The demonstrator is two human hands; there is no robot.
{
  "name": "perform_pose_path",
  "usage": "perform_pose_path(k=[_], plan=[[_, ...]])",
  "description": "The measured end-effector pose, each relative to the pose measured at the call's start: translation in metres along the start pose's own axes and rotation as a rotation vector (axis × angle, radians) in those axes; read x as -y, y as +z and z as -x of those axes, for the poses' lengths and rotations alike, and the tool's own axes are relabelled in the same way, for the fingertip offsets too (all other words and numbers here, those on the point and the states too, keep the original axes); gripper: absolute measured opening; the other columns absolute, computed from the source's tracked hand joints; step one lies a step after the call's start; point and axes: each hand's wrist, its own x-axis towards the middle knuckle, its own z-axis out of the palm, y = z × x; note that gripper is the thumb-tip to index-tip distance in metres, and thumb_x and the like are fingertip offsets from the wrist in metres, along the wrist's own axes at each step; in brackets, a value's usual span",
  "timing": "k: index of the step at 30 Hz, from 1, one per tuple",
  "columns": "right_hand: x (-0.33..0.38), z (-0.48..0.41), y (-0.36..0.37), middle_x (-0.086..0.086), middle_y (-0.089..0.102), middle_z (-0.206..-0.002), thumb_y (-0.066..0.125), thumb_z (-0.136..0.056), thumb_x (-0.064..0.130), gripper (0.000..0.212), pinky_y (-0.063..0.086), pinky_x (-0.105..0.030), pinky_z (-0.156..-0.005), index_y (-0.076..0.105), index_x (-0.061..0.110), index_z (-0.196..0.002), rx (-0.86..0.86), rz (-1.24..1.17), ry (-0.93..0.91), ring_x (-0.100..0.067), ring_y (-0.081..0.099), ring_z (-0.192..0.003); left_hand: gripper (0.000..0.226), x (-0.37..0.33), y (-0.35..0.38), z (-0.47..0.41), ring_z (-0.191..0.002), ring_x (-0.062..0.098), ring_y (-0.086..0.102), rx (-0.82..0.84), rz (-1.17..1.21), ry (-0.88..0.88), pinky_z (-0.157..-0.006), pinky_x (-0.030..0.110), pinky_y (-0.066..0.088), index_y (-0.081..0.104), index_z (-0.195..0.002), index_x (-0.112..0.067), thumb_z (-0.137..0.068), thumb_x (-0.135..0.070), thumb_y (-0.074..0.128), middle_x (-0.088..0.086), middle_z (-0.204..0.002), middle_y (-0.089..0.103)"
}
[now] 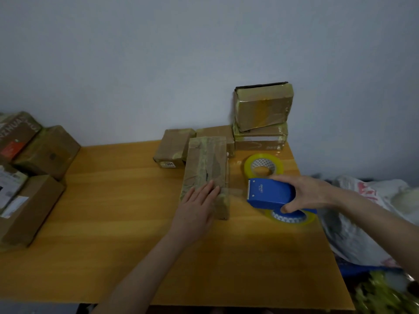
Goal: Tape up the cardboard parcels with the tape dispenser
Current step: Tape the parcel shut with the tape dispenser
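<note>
Parcel (205,175) lying lengthwise on surface (124,200), pinned under flat, straight-fingered left hand (197,205). Right hand (306,193) curled round blue tape dispenser (269,193), just beside parcel's right edge. Likely trouble: tape (292,218) creasing or sticking to itself if pulled slack; parcel skidding if pressed too lightly.

Parcel (205,175) lies left of tape dispenser (271,193) on table (113,211).

Plain grey wall (158,53); orange wooden table (113,211).
</note>
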Motion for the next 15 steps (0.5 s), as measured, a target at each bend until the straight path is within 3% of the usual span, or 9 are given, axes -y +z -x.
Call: perform_pose_path(k=[3, 7, 10, 15], plan=[[0.009, -0.007, 0.003, 0.011, 0.055, -0.122, 0.075, -0.073, 0.042, 0.086, 0.049, -0.035, -0.090, 0.027, 0.044, -0.145, 0.037, 0.152, 0.036, -0.016, 0.056, -0.107, 0.073, -0.001, 0.000, 0.001, -0.147, 0.011, 0.005, -0.008, 0.000, -0.009, -0.115, 0.030, -0.012, 0.004, -0.152, -0.026, -0.094, -0.032, 0.047, -0.004, -0.160, 0.000], [0.035, -0.026, 0.005, 0.013, 0.053, -0.107, 0.070, -0.072, 0.048, 0.079, 0.049, -0.033, -0.080, 0.030, 0.045, -0.141, 0.110, 0.344, 0.039, -0.016, 0.053, -0.096, 0.074, 0.000, 0.000, 0.001, -0.147, 0.009, 0.001, -0.002, -0.013, -0.006, -0.115, 0.030, -0.014, 0.000, -0.152, -0.028, -0.094, -0.033, 0.046, -0.006, -0.160, -0.004], [0.051, -0.042, 0.010, 0.010, 0.054, -0.110, 0.067, -0.069, 0.053, 0.081, 0.053, -0.037, -0.081, 0.029, 0.047, -0.141, 0.155, 0.404, 0.057, -0.018, 0.054, -0.097, 0.075, -0.002, 0.000, 0.002, -0.146, 0.008, -0.001, -0.006, -0.003, -0.016, -0.115, 0.030, -0.013, -0.001, -0.151, -0.030, -0.093, -0.035, 0.047, -0.008, -0.158, -0.007], [0.071, -0.061, 0.000, 0.011, 0.052, -0.106, 0.066, -0.062, 0.058, 0.083, 0.048, -0.031, -0.068, 0.034, 0.048, -0.138, 0.209, 0.466, 0.056, -0.018, 0.053, -0.092, 0.077, -0.001, 0.001, -0.001, -0.146, 0.009, -0.001, -0.019, 0.010, -0.022, -0.116, 0.031, -0.012, -0.003, -0.150, -0.031, -0.092, -0.035, 0.048, -0.007, -0.159, -0.004]])
